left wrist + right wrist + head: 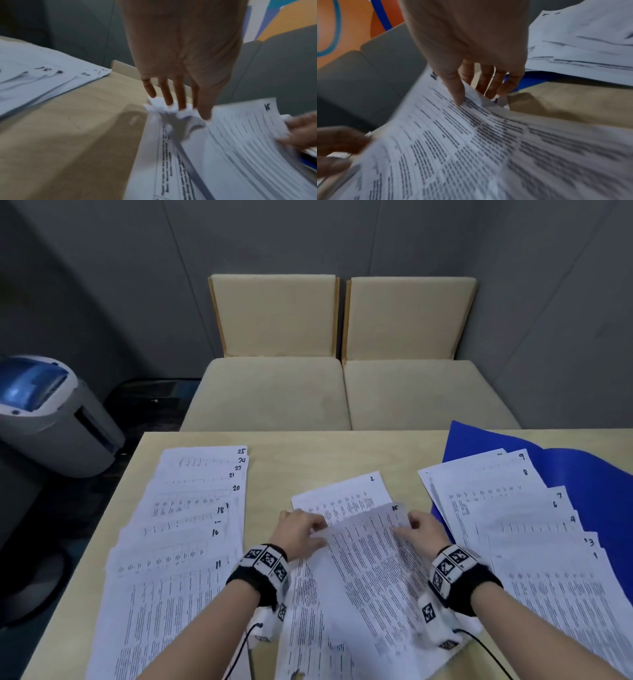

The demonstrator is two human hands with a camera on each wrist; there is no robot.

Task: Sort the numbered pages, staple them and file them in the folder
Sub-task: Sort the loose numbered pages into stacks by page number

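Note:
A printed page (370,559) with a blurred handwritten number in its top right corner is raised off the middle pile. My left hand (317,530) pinches its crumpled top left corner (171,112). My right hand (409,525) pinches the top right corner, thumb (457,94) on top and fingers underneath. Page 2 (342,491) lies flat beneath, further back. On the left, pages 11 to 25 (191,508) are fanned out. Pages 1 to 9 (513,508) are fanned on the open blue folder (582,474) at the right. No stapler shows.
The wooden table (274,446) has bare strips between the three paper groups and along its far edge. Two beige chairs (342,392) stand behind it. A grey and blue machine (51,412) sits on the floor at the left. Cables run from both wristbands.

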